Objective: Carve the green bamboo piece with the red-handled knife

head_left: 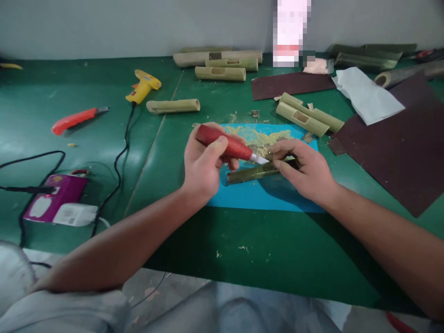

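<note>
My left hand (pixel 203 162) is closed around the red handle of a carving knife (pixel 229 144), whose short blade points right onto a green bamboo piece (pixel 255 173). My right hand (pixel 305 169) pinches that bamboo piece at its right end and holds it down on a blue mat (pixel 263 196). Pale shavings (pixel 258 138) lie heaped on the mat just behind the blade.
On the green table (pixel 86 129) lie a yellow glue gun (pixel 143 87) with its black cord, a red utility knife (pixel 74 119), a purple box (pixel 57 199), several cut bamboo tubes (pixel 222 73), dark sandpaper sheets (pixel 398 148) and white paper (pixel 367 95).
</note>
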{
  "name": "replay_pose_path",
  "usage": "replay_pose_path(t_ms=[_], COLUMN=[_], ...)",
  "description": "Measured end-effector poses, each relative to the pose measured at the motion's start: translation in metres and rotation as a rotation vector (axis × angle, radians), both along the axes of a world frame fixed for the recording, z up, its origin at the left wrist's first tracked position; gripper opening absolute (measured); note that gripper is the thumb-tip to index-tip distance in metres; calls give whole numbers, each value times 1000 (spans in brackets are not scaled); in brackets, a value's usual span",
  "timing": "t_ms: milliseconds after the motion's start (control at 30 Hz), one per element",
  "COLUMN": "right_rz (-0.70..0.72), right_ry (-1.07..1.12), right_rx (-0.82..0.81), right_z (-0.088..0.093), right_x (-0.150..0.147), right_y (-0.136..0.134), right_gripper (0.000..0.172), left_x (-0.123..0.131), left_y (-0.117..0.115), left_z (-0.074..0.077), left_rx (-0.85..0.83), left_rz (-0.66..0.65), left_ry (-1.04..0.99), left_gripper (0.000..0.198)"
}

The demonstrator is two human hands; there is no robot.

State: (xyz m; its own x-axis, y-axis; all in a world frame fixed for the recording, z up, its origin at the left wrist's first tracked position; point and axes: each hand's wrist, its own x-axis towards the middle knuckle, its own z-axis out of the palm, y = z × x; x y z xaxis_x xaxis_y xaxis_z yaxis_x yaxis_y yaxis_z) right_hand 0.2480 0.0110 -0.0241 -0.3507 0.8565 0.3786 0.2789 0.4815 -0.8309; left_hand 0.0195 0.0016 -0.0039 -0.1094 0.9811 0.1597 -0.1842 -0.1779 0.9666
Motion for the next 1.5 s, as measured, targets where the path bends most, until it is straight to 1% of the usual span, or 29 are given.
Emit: replay_pose_path(t_ms=[100,200,400,533,667,900,1100,1267,1500], right_rz=[-6,-7,-22,-5,15,69,63,67,53], right_ry=[-14,-12,-21,-65,-59,-37,-56,-62,-100], right_rx=[-23,-28,-2,19,51,110,77,108,104], right_z=[1,2,2,4,5,1,1,1,2], right_x=[0,-1,-1,-1,-1,-2,-3,-3,-4], right_y=[0,0,-1,0,1,5,5,5,6], right_gripper=[19,20,19,12,14,17,13,18,17], left_x=[3,5,12,15,16,14,15,16,18], left_y=[-4,-6,-7,-7,-4,-6,-6,-5,-5], left_z=[-4,-7,-5,-2,-2,-6,-4,-3,-1], left_rx=[-63,-92,-121,-154,-145,-162,-194,-154,-196], left_rz=[-45,-49,-41,-80,-134,-97,-153,-108,-136], left_ry=[8,23,70,98,104,97,84,87,90], left_gripper=[23,23,32,21,19,20,22,19,22])
